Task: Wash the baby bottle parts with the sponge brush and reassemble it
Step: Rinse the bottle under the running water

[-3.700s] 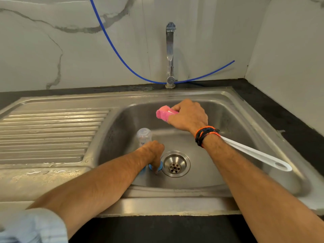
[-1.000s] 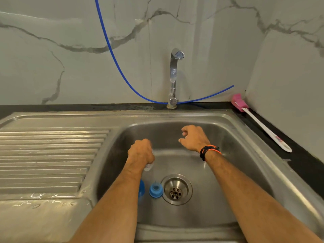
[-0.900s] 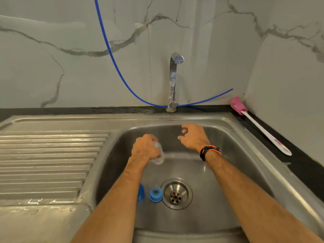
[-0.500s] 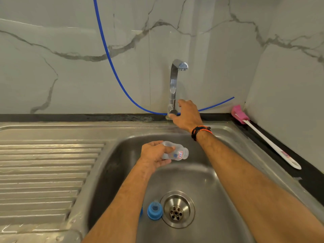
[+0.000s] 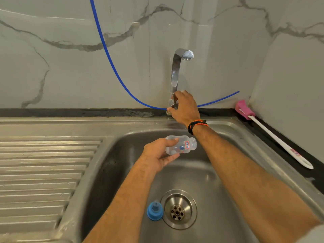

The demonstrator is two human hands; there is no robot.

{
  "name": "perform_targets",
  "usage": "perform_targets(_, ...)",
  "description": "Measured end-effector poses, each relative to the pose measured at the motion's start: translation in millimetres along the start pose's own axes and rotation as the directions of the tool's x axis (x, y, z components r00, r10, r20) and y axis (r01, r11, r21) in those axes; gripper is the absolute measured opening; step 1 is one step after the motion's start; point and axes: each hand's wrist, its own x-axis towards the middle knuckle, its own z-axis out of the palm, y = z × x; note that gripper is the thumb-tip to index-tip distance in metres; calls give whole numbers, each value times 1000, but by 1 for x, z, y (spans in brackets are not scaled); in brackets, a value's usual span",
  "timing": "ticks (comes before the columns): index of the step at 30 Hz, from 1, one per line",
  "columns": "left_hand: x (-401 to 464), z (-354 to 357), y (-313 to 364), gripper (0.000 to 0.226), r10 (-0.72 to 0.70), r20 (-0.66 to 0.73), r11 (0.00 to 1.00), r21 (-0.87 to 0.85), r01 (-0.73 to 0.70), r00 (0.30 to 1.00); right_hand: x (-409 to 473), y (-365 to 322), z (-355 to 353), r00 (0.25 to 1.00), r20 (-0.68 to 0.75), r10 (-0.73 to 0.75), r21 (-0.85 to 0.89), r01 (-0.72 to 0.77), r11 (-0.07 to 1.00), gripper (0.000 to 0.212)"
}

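Since a moment ago the right hand (image 5: 185, 107) has settled on the tap handle (image 5: 174, 99) at the foot of the faucet (image 5: 176, 72), and the bottle has stayed held over the basin. Ribbed draining board (image 5: 43, 172) fills the left side of the steel sink (image 5: 122, 125). Next comes the left hand (image 5: 158, 156), its thumb and fingers curled round the base end of the clear baby bottle (image 5: 182, 144), which lies on its side above the basin with its open neck pointing right. Below it, on the basin floor, the blue teat collar (image 5: 154, 210) stands just beside the drain strainer (image 5: 178, 209). Behind, a blue hose (image 5: 112, 64) sags down the marble wall and passes behind the faucet. Right-hand fingers wrap the small handle; an orange and black wristband (image 5: 197, 125) sits on that wrist. Farthest right, the sponge brush (image 5: 273, 135) lies on the dark counter (image 5: 298, 146) along the side wall, pink sponge head toward the corner, well apart from both hands.
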Motion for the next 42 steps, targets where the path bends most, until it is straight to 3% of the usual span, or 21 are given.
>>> perform_targets(6,-1,0,0,27,-14,-6,1000,-15,14,1000,4,6,1,997,-7,-72,-22,72,997,49)
perform_targets(16,-1,-1,-1,29,-26,10,1000,5,26,1000,0,7,-11,997,64,-36,5,36,999,53)
perform_targets(19,0,-2,-1,29,-17,16,1000,13,17,1000,-17,5,-23,995,27,91,77,-93,993,49)
perform_targets(23,-3,0,-1,24,26,30,999,33,-27,999,-45,16,-33,922,150,356,147,-377,914,32)
perform_targets(26,-6,2,-3,24,49,36,998,48,-51,998,-72,21,-42,856,278,435,95,-475,875,31)
perform_targets(30,-7,4,-6,42,79,43,989,118,-84,996,-106,22,-45,780,366,508,227,-604,764,29)
perform_targets(34,-5,3,-7,44,111,75,984,129,-120,991,-122,24,-36,790,251,559,421,-609,672,9)
perform_targets(38,-1,1,-6,51,142,50,981,127,-148,989,-126,24,-29,759,242,604,576,-613,540,28)
perform_targets(42,0,-2,-6,53,141,30,978,149,-144,989,-130,25,-29,757,258,600,620,-606,498,24)
